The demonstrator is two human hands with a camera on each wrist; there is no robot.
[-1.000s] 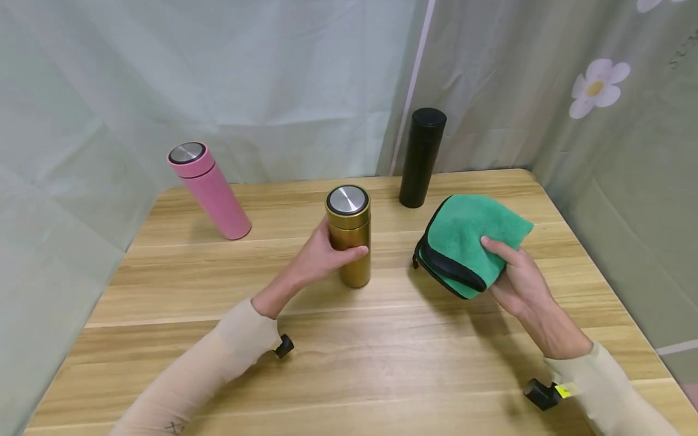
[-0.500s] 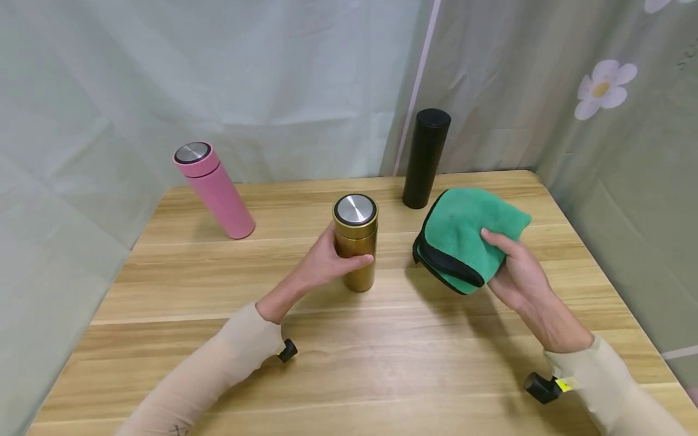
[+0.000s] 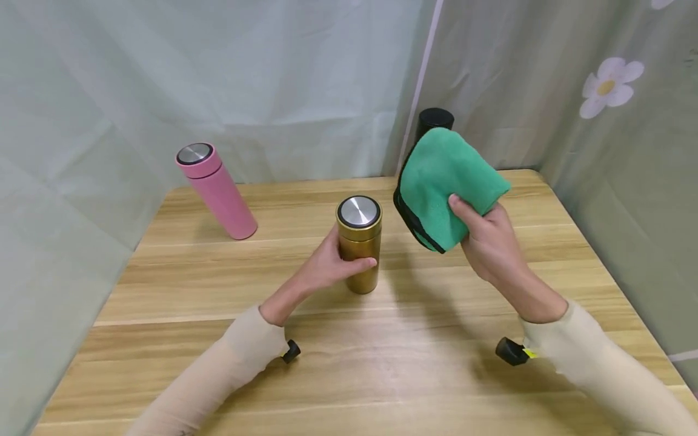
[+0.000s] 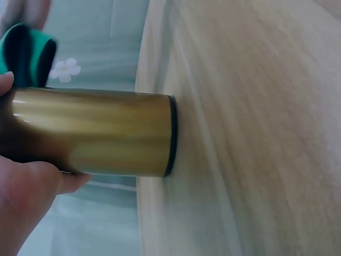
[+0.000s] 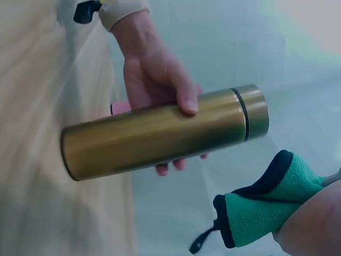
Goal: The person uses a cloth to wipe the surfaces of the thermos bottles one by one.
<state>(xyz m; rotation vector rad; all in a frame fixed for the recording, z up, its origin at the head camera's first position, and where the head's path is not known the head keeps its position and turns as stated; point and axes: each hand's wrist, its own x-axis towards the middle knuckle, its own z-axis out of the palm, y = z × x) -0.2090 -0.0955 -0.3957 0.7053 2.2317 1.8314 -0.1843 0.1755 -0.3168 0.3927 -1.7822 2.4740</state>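
Observation:
My left hand (image 3: 329,266) grips a gold thermos flask (image 3: 362,242) around its body, thumb across the front. The flask stands upright with its silver-topped lid on, and its black-rimmed base is right at the tabletop in the left wrist view. A folded green cloth (image 3: 447,181) with black edging is pinched in my right hand (image 3: 493,248), thumb on top. It is raised above the table, to the right of the gold flask. In the right wrist view the cloth (image 5: 261,216) droops below the lid end of the flask, apart from it, a small black loop dangling from its corner.
A pink thermos flask (image 3: 220,197) stands at the back left of the wooden table (image 3: 382,375). Behind the raised cloth is a black flask (image 3: 435,116), mostly hidden with only its top showing. Pale curtains (image 3: 305,91) hang behind the table and at both sides.
My right hand has lifted the cloth up and leftward, so that it now covers most of the black flask. My left hand keeps its grip on the gold flask, which sits slightly lower and further right.

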